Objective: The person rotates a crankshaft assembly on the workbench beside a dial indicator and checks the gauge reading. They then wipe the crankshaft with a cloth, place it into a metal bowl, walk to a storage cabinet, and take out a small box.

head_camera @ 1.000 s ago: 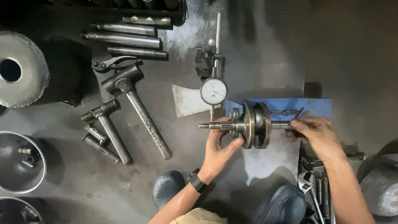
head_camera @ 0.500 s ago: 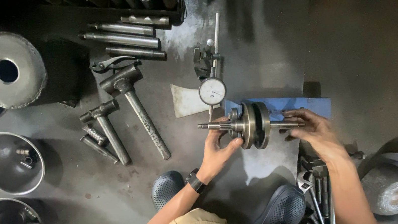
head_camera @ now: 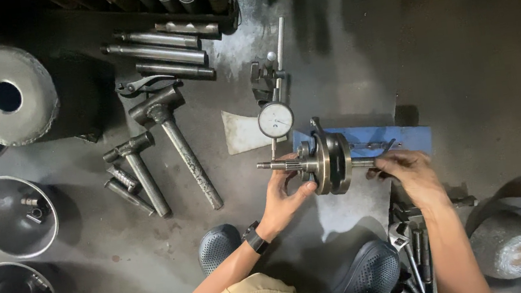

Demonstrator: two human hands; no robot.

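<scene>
A metal crankshaft [head_camera: 328, 157] with two round flywheel webs lies across a blue stand [head_camera: 408, 136] on the floor. My left hand [head_camera: 287, 193] grips its left shaft end, thumb against the near web. My right hand [head_camera: 407, 168] holds the thin right shaft end with its fingertips. A dial gauge [head_camera: 275, 119] on a stand rod [head_camera: 277, 52] sits just behind the left shaft, its stem pointing down at it.
Two long T-handled steel tools [head_camera: 173, 137] and several steel tubes [head_camera: 155, 47] lie at left. A heavy metal disc with a hole [head_camera: 8, 95] and two metal bowls [head_camera: 14, 216] are further left. Loose tools [head_camera: 416, 253] and a round block [head_camera: 515, 248] sit by my right knee.
Both hands stay on the crankshaft. My right fingers have shifted slightly along the right shaft end; the view has barely moved.
</scene>
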